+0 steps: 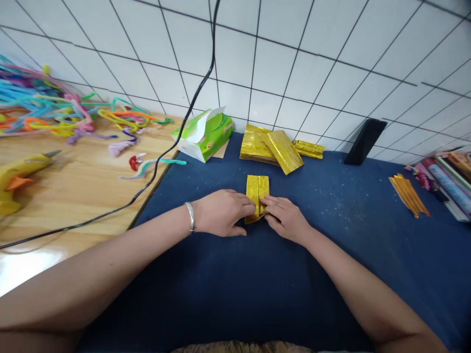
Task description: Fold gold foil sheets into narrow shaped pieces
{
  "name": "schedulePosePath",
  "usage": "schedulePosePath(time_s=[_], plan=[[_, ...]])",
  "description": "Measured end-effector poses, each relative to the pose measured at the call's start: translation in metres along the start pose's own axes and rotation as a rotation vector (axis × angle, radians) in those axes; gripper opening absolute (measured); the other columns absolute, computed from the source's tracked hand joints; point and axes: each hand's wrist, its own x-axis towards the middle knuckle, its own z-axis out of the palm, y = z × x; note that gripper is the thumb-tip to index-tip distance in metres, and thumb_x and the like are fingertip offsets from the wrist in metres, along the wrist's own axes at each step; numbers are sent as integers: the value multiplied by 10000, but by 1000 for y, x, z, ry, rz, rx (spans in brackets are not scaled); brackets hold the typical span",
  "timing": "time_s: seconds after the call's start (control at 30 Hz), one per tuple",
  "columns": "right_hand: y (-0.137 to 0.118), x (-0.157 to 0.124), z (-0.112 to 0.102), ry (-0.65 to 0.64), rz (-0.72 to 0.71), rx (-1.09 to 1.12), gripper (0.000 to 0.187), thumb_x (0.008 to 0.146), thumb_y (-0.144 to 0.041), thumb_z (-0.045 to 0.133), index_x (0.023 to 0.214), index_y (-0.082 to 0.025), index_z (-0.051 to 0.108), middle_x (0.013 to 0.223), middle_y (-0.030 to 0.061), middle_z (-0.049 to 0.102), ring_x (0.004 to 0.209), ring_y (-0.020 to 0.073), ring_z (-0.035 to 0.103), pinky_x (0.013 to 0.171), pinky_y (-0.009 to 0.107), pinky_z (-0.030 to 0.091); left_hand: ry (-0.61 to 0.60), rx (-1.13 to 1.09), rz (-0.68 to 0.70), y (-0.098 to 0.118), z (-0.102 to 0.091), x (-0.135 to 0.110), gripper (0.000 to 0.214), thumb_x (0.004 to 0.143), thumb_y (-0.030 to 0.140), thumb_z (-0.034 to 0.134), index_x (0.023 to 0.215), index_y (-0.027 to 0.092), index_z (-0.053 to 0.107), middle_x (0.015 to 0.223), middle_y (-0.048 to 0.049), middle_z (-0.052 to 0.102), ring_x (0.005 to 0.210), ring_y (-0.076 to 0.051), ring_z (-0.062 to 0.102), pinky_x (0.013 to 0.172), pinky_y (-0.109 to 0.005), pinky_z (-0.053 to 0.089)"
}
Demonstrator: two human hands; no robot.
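Note:
A gold foil paper (258, 184), its sides folded in to a seam down the middle, lies on the dark blue cloth in front of me. The fingertips of my left hand (226, 212) rest on its left half, fingers stretched out and thumb apart. My right hand (287, 217) has its fingers at the paper's right edge, with the thumb by the lower right corner, which lifts a little. Behind it is a stack of gold foil sheets (253, 143), with one loose gold sheet (284, 151) leaning across it and a narrow folded gold strip (309, 149) alongside.
On the wooden board at left lie a yellow glue gun (22, 176) and tangled pipe cleaners (77, 115). A black cable (198, 90) hangs across. Along the tiled wall stand a green tissue pack (208, 135) and black phone (365, 142). Folded gold strips (409, 194) and books (452, 181) are at right.

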Motion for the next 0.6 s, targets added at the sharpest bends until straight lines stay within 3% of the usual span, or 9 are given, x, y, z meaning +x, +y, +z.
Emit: schedulePosePath(time_s=[0.2,0.37,0.6], plan=[[-2,-3,-1,-11,-41,-16,170,836,-192,474,955,-199,596,1230,74,577,1213,176,470,1013,391,369,-30,45,72,3,4,0,144,827,256,478,897,191,587,946,-41,629,875,-179,594,801,-298,426],[-1,-4,-2,-46,-71,-17,188,800,-173,500,965,-216,580,1247,70,561,1256,203,418,1011,443,364,-15,38,31,6,4,0,147,819,248,470,888,186,584,883,-40,626,802,-177,599,742,-300,431],[0,-3,-3,-18,-98,16,145,817,-191,502,916,-215,606,1174,74,589,1198,201,461,979,436,384,-26,24,12,9,5,1,170,846,269,457,854,189,606,907,-42,621,862,-179,588,781,-298,433]])
